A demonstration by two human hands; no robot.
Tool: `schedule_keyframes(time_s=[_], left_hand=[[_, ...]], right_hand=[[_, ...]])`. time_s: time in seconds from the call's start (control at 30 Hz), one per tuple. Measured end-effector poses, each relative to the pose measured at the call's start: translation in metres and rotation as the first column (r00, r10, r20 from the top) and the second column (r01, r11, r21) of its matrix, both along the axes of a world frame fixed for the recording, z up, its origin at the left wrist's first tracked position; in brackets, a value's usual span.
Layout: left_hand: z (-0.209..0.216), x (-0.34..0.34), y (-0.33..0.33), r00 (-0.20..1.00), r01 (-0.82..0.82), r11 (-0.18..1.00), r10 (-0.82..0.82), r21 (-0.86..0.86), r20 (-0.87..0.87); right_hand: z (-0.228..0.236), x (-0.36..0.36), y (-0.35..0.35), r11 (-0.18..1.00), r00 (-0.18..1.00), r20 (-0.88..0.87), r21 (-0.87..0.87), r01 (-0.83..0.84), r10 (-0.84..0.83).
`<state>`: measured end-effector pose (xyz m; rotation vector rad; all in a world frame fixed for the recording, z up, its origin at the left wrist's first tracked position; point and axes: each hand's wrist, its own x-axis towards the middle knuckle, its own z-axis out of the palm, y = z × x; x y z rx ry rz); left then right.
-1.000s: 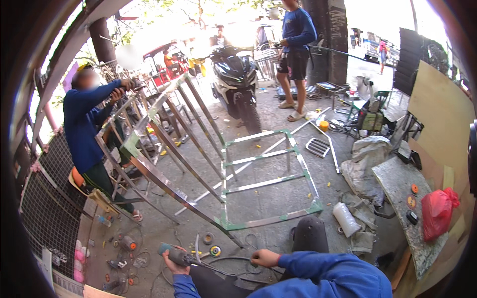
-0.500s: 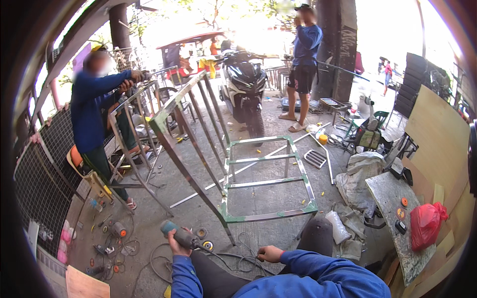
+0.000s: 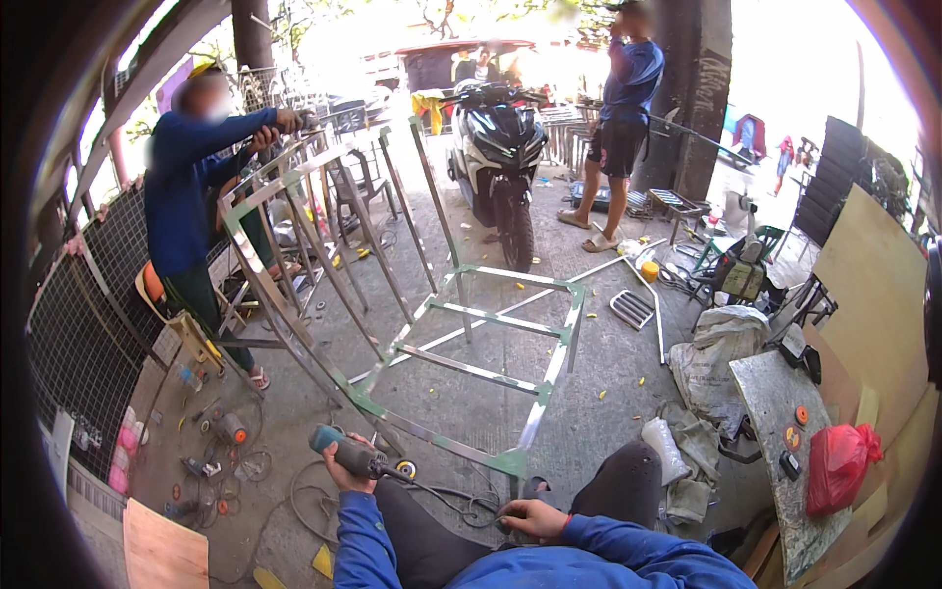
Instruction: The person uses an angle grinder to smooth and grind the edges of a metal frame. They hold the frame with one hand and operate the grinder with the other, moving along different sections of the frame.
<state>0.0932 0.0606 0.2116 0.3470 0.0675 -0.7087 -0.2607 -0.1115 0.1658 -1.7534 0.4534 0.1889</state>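
Observation:
My left hand is closed round a corded angle grinder, dark-bodied with a teal end, held above my left thigh. Its black cord loops over the floor between my legs. My right hand rests low between my knees with curled fingers near the cord; a small dark shape shows at its fingertips, too unclear to name. In front of me stands a chair-like metal frame of square tube with green patches at its joints. Its slatted side rises on the left. Neither hand touches it.
At the left a co-worker holds a tool against another metal frame. A second person stands beside a parked motorcycle. Tools and discs lie at lower left. A board on the right bears a red plastic bag.
The metal frame has turned, its near right corner swinging left and toward me, its slatted side shifting left. My right hand is slightly lower. The grinder stays in my left hand.

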Motion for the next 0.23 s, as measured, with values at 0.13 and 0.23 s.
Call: schedule_keyframes(time_s=[0.13,0.23], left_hand=[[-0.003,0.002,0.014,0.997,-0.03,0.999,0.032,-0.026,0.077],[-0.007,0.008,0.022,0.997,-0.073,0.997,0.073,0.009,0.025]], right_hand=[[-0.007,-0.002,0.011,0.981,0.998,0.067,0.196,0.007,-0.021],[-0.011,0.006,0.005,0.989,0.998,0.061,0.144,-0.024,0.015]])
